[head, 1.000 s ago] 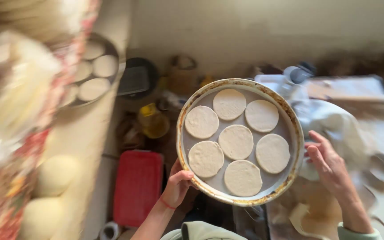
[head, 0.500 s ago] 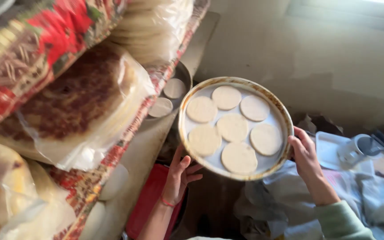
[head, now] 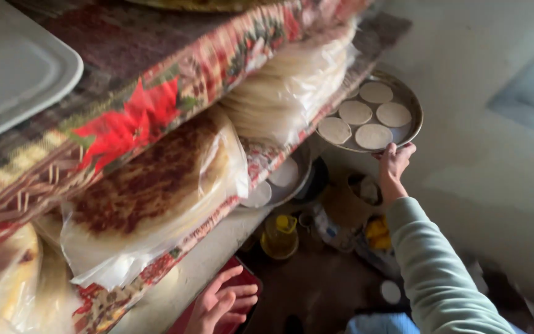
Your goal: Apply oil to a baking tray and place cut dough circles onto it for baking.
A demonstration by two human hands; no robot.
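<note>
My right hand [head: 394, 162] grips the near rim of a round metal tray [head: 410, 102] raised at the far end of a shelf. Several flat white dough discs [head: 355, 112] lie on the tray, and its left part is hidden behind the shelf. My left hand [head: 222, 304] hangs low at the bottom of the view with its fingers spread, holding nothing, just above a red container [head: 242, 281].
Shelves covered with a red floral cloth [head: 156, 102] hold baked flatbreads in clear plastic [head: 156, 192] and a pale stack [head: 282, 93]. A lower ledge carries another tray of dough discs [head: 276, 182]. A yellow jug [head: 279, 235] and clutter sit on the floor.
The tray went from both hands in front of me up and away to the shelf end. My left hand let go and dropped low. The view swung left to the shelves.
</note>
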